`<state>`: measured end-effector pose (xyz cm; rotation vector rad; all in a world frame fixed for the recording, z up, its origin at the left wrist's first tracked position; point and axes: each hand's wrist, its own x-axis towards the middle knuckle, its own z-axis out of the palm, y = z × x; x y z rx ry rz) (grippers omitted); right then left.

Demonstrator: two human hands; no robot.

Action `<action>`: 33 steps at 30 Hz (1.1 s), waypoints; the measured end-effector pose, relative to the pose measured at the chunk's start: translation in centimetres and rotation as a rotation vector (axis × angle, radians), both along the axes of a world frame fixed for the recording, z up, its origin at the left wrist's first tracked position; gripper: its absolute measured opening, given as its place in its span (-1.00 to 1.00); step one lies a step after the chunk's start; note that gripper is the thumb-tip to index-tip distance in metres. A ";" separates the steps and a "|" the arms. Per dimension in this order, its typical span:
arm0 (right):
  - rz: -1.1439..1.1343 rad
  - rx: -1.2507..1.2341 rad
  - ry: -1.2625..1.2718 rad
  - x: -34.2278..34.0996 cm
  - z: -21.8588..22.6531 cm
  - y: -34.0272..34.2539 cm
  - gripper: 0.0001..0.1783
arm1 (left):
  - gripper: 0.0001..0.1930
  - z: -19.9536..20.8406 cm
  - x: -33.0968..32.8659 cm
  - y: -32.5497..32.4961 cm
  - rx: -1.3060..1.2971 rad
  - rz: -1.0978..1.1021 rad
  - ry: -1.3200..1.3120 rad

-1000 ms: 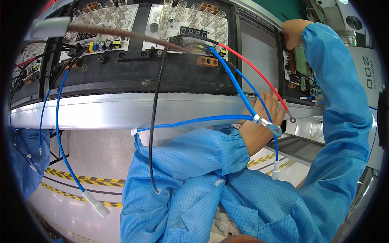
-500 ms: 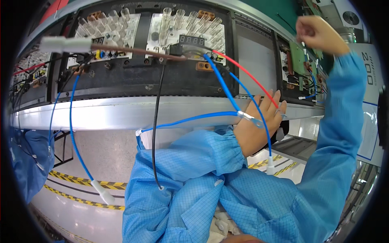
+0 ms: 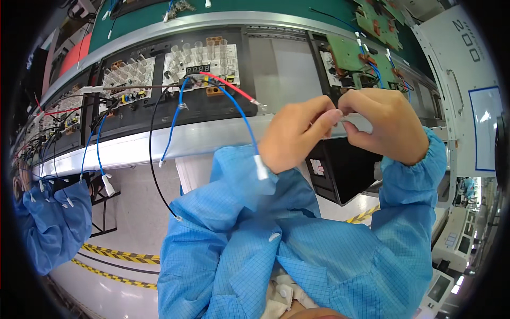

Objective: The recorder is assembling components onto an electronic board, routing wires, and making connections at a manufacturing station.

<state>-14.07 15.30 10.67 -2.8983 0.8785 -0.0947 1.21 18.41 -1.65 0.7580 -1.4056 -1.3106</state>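
Observation:
My left hand (image 3: 297, 130) and my right hand (image 3: 385, 125) meet above the rail's near side, fingertips pinched close together. Between them, whatever they hold is too small or hidden to name. Left of my hands, a white circuit board (image 3: 229, 63) with clear tubes and a small display sits in a black carrier (image 3: 207, 109). A red wire (image 3: 234, 87) with a metal lug runs from it toward my left hand. One blue wire (image 3: 241, 112) ends in a white connector (image 3: 261, 167) by my left wrist. Another blue wire (image 3: 170, 135) and a black wire (image 3: 152, 154) hang over the rail.
A black bin (image 3: 340, 175) stands below my hands. Green circuit boards (image 3: 345, 56) with blue wires lie at the right and far right. The metal rail (image 3: 202, 141) runs along the front. At the far left, a blue sleeve (image 3: 58, 223) and a hand belong to another person.
My right hand has come down from the green board at the right. My left hand has lifted off the rail, and both now meet. The boards appear farther left in view.

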 end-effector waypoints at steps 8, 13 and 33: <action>0.115 -0.108 -0.306 -1.8 -0.1 0.5 -0.72 | -0.86 0.4 -0.9 0.2 0.080 -0.117 0.364; 0.168 -0.260 -0.545 -2.9 -3.0 1.8 -0.69 | -0.86 0.9 -1.4 0.9 0.063 -0.096 0.455; -0.089 -0.401 -0.634 -1.0 -6.9 4.2 -0.86 | -0.81 0.0 0.1 2.1 0.178 -0.259 0.506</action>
